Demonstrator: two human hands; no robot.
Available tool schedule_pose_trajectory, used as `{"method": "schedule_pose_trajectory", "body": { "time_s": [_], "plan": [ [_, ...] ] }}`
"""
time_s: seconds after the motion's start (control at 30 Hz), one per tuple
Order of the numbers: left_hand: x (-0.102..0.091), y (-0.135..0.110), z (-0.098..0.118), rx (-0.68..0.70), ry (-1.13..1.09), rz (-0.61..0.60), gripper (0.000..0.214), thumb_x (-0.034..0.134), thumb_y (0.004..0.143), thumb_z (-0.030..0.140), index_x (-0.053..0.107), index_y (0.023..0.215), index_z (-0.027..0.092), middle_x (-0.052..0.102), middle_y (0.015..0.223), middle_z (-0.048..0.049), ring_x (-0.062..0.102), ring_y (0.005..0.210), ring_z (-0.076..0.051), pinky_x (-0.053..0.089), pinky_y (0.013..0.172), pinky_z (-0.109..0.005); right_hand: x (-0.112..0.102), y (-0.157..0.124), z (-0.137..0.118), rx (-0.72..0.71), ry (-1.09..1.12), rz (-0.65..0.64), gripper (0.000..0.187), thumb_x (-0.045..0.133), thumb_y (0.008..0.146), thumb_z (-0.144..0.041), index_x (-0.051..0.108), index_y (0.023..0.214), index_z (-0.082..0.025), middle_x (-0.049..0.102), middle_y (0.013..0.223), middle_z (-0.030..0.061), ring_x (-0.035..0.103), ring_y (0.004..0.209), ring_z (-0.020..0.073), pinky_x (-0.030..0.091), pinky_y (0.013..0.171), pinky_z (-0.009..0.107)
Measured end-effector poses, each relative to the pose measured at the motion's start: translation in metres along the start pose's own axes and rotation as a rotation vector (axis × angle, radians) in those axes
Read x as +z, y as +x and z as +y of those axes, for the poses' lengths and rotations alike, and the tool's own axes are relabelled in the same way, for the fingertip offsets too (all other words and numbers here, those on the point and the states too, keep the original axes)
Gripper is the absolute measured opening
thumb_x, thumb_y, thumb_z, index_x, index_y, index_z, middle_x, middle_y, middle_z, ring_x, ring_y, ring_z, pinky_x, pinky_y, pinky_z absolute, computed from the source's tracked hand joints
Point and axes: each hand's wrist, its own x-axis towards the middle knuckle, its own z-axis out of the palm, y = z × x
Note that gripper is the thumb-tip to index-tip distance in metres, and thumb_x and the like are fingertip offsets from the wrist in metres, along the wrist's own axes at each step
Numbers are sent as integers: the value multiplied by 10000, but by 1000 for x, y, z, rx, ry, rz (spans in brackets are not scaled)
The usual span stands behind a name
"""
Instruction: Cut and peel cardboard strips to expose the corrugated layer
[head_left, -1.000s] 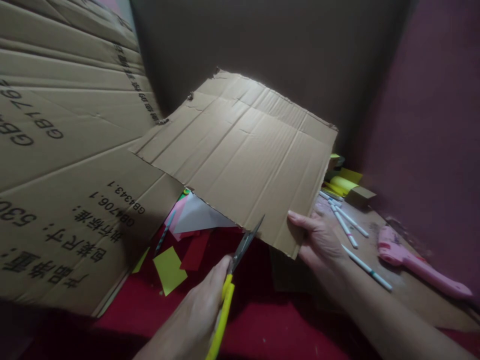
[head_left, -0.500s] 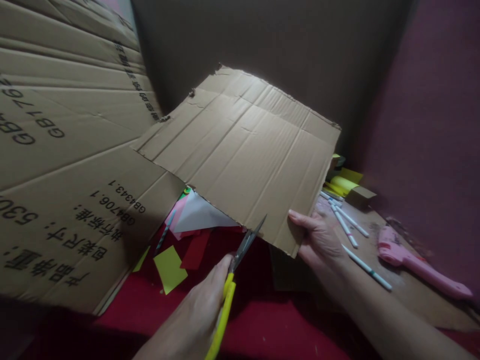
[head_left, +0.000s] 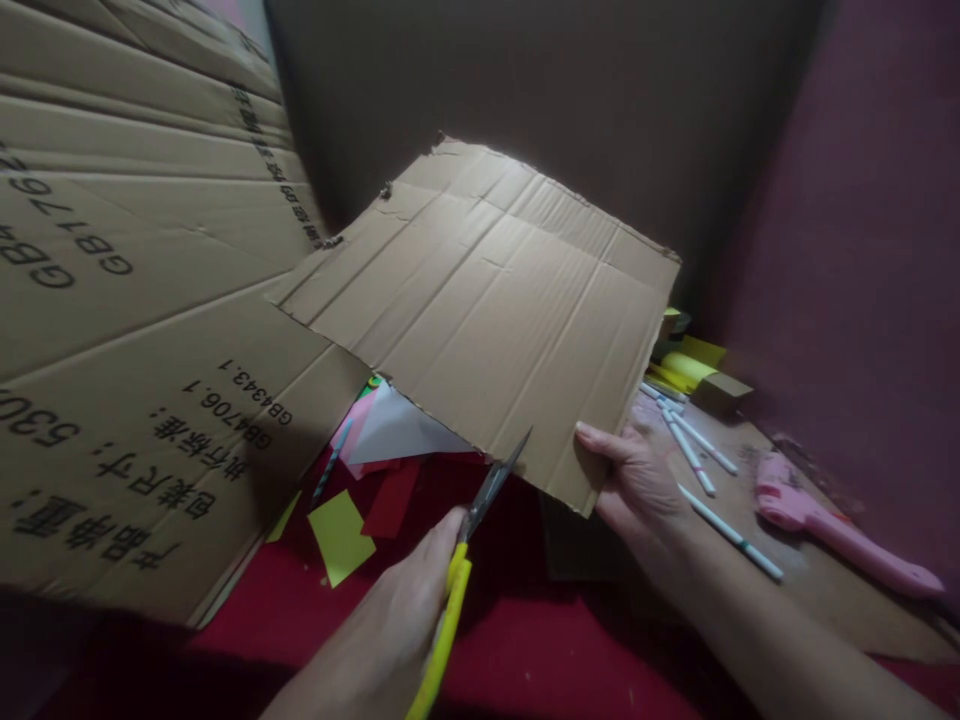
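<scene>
My left hand [head_left: 420,580] is closed round the yellow handles of a pair of scissors [head_left: 486,505]. The blades meet the near edge of a brown cardboard sheet [head_left: 495,290], with one tip showing on its upper face. My right hand [head_left: 637,480] pinches the sheet at its near right corner, thumb on top and the fingers hidden underneath. Tilted in the air, the sheet has ragged edges, small torn bits along its left side and several straight crease lines. The lower blade is hidden by the cardboard.
A large printed cardboard panel [head_left: 150,330] stands at left. Coloured paper, including a yellow piece [head_left: 341,537], lies on the red cloth [head_left: 525,640]. At right are several white pens [head_left: 731,533], a pink glue gun [head_left: 840,530] and a small box [head_left: 720,392]. Dark walls rise behind.
The sheet, both hands and the scissors stay almost in place. Only a very slight shift of the scissors' handles and the sheet's left corner shows.
</scene>
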Motion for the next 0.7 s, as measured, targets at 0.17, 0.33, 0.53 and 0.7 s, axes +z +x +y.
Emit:
{"method": "schedule_pose_trajectory", "body": {
  "time_s": [0.17,0.33,0.53,0.7],
  "plan": [
    [-2,3,-14,60,239,-76,392,290,880,354,551,1132,205,673,849,-51,644,794,-192,493,675,-259,-1,0,3,-8,-4,-12,429,699,585,-90,638,997,-192,722,872,48,677,767,215,556,734,352],
    [1,12,-29,321,641,-31,392,341,814,180,469,1184,185,666,812,-61,648,735,-185,474,648,-240,-2,0,4,7,8,16,409,717,567,-88,642,960,-171,725,822,42,679,758,209,556,740,336],
    [2,18,-31,381,973,-41,415,351,767,100,455,1164,157,656,698,-48,639,609,-208,429,530,-259,1,-1,2,-2,20,7,409,724,540,-81,658,936,-158,727,817,51,679,746,221,555,746,348],
    [1,19,-30,399,1027,-34,406,351,738,57,458,1112,175,643,658,-18,615,535,-194,342,469,-254,1,1,4,-8,12,34,336,718,542,-71,676,861,-166,726,755,35,678,692,211,557,736,353]
  ]
}}
